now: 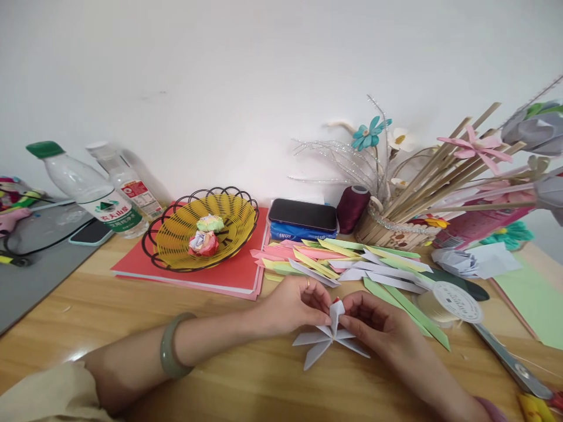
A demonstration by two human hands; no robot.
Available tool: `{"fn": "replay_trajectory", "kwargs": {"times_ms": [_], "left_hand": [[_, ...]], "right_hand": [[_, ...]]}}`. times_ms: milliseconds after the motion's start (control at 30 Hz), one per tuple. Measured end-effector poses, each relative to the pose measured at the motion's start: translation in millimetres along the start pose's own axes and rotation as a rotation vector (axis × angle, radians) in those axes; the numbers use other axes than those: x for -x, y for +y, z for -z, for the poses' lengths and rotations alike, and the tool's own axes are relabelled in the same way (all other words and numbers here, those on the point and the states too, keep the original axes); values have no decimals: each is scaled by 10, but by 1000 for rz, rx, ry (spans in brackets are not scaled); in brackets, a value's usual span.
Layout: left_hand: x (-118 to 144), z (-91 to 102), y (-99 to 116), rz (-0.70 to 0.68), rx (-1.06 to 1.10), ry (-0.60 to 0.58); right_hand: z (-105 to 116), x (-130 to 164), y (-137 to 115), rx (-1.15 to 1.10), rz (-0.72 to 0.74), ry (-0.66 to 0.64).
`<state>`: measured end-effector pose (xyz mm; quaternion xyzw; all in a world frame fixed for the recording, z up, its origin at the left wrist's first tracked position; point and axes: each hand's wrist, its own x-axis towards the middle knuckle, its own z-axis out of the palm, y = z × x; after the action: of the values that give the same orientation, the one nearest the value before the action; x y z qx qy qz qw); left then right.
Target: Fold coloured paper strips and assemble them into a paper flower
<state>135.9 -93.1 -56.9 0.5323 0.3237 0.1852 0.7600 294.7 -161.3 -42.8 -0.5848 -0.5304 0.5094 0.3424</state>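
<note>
Both hands meet over the wooden table around a white folded-paper flower with several pointed petals spread out below. My left hand pinches one side of its upright folded petal between thumb and fingers. On the other side, my right hand grips the same petal with thumb and forefinger. A bit of red shows at the petal's top, partly hidden by fingertips. Just behind the hands lies a loose pile of folded paper strips in pink, yellow, green and white.
Left of the hands, a yellow basket with paper balls sits on red paper. Two bottles stand farther left. Rightward are a thread spool, scissors and a flower holder. A phone lies behind the strips.
</note>
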Motion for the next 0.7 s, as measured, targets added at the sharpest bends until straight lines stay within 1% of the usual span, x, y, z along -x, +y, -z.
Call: {"fn": "replay_trajectory", "kwargs": {"times_ms": [133, 367, 500, 700], "left_hand": [[-14, 1, -20, 2, -38, 32], [-6, -14, -31, -26, -89, 85], [7, -21, -19, 4, -116, 80], [18, -14, 18, -6, -93, 46]], "right_hand": [[-26, -14, 62, 20, 30, 19], [-88, -14, 140, 86, 89, 120], [-94, -4, 124, 110, 60, 90], [-85, -1, 141, 42, 54, 80]]}}
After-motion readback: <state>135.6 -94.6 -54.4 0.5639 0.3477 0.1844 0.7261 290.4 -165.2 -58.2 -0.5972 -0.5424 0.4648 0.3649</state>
